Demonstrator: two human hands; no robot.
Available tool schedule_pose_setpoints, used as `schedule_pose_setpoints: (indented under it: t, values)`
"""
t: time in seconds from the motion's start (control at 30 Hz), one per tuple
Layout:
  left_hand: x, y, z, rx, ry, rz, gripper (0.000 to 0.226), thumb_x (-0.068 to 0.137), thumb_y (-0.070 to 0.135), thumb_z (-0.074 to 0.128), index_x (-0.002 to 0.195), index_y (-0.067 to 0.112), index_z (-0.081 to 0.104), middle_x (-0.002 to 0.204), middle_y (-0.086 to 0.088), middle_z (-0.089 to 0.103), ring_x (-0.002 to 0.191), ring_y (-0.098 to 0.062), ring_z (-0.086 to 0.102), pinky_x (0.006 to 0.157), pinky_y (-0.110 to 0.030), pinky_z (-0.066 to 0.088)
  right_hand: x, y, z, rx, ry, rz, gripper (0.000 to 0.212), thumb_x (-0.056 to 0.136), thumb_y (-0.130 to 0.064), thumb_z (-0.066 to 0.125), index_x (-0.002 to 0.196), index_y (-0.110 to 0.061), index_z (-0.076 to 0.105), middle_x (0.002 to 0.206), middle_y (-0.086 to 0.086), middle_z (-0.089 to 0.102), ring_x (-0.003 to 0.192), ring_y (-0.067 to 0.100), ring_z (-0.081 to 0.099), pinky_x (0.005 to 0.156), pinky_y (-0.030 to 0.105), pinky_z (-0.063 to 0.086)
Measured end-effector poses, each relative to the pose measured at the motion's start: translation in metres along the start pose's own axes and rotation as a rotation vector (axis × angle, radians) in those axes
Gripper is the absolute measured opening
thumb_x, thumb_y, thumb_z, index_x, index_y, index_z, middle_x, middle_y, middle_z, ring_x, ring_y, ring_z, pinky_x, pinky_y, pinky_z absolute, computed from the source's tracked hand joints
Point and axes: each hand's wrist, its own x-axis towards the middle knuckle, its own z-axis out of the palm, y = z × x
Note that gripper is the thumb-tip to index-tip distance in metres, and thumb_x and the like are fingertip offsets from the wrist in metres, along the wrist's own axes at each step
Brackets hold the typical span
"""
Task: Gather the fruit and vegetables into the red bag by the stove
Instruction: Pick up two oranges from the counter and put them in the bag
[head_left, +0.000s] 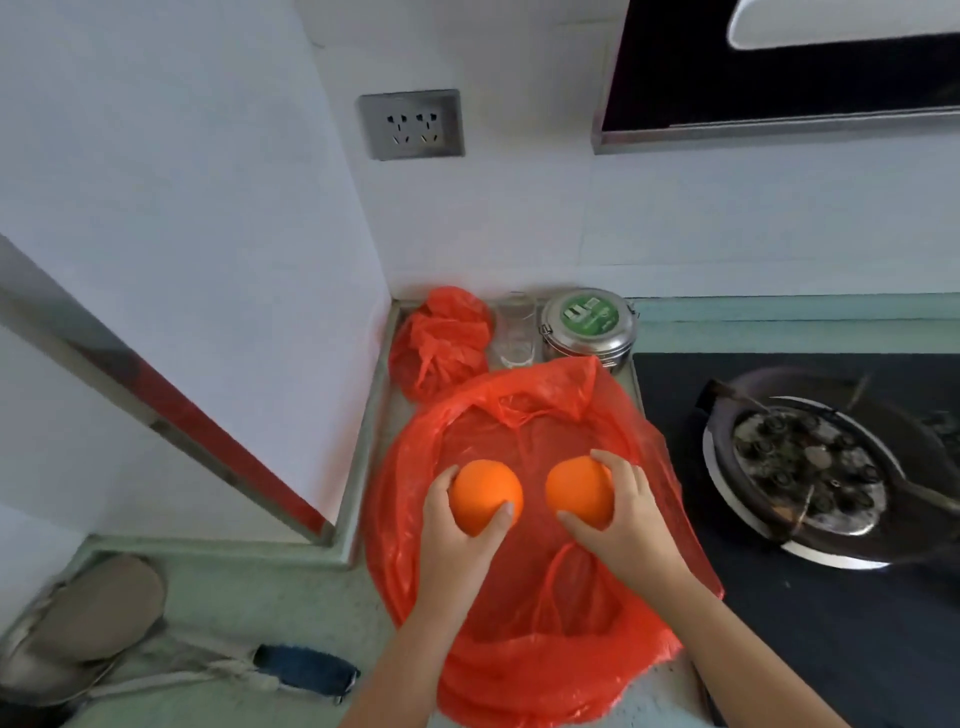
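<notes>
1. The left hand (457, 525) is gripping one orange (485, 496) with its fingers (506, 512) wrapped round it; the right hand (623, 519) is gripping a second orange (579, 491) the same way.
2. Both fruits are hanging over the open mouth of the red bag (519, 649), which is lying spread on the counter (249, 587) with the stove (810, 467) just beside it at 3 o'clock.
3. Judging by this, the task is sitting at an early or middle stage – these two are about to go in, not yet released.
4. Nothing is showing through the bag's film, so what it already holds is hard to tell.
5. A knotted red bundle (441, 340) at 12 o'clock is hiding its contents – possibly more produce.
6. No other loose fruit or vegetables are showing; the counter's near edge is being cut off.
</notes>
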Motion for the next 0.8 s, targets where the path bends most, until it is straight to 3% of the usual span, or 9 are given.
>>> schedule_pose_setpoints:
  t: [0.27, 0.43, 0.53, 0.8]
  values:
    - [0.056, -0.018, 0.01, 0.062, -0.062, 0.017, 0.08, 0.061, 0.046, 0.072, 0.129, 0.016, 0.042, 0.129, -0.004, 0.048, 0.117, -0.018, 0.047, 0.101, -0.036, 0.037, 0.034, 0.009, 0.029, -0.002, 0.089, 0.123, 0.072, 0.071, -0.027, 0.075, 0.13, -0.025, 0.035, 0.118, -0.006, 0.033, 0.115, 0.018, 0.04, 0.091, 0.028, 0.037]
    - [0.081, -0.029, 0.023, 0.044, -0.068, 0.043, 0.072, 0.069, 0.026, 0.078, 0.13, 0.013, 0.041, 0.128, -0.001, 0.044, 0.117, -0.012, 0.041, 0.099, -0.022, 0.029, 0.059, 0.012, 0.042, -0.013, 0.118, 0.12, 0.072, 0.071, -0.027, 0.075, 0.131, -0.025, 0.035, 0.117, -0.008, 0.031, 0.116, 0.017, 0.04, 0.093, 0.028, 0.038]
    - [0.091, -0.034, 0.029, 0.028, -0.054, 0.054, 0.073, 0.07, 0.025, 0.078, 0.131, 0.014, 0.04, 0.126, 0.005, 0.04, 0.117, -0.007, 0.038, 0.097, -0.017, 0.025, 0.073, 0.016, 0.05, -0.018, 0.112, 0.108, 0.073, 0.07, -0.026, 0.075, 0.131, -0.023, 0.035, 0.119, -0.007, 0.032, 0.117, 0.018, 0.04, 0.094, 0.03, 0.038]
    - [0.106, -0.037, 0.041, 0.049, -0.012, 0.087, 0.076, 0.07, 0.026, 0.078, 0.133, 0.012, 0.038, 0.125, 0.007, 0.037, 0.117, -0.005, 0.036, 0.099, -0.02, 0.025, 0.092, 0.023, 0.064, -0.017, 0.144, 0.125, 0.077, 0.071, -0.029, 0.075, 0.135, -0.023, 0.032, 0.13, -0.001, 0.033, 0.122, 0.016, 0.036, 0.094, 0.026, 0.034]
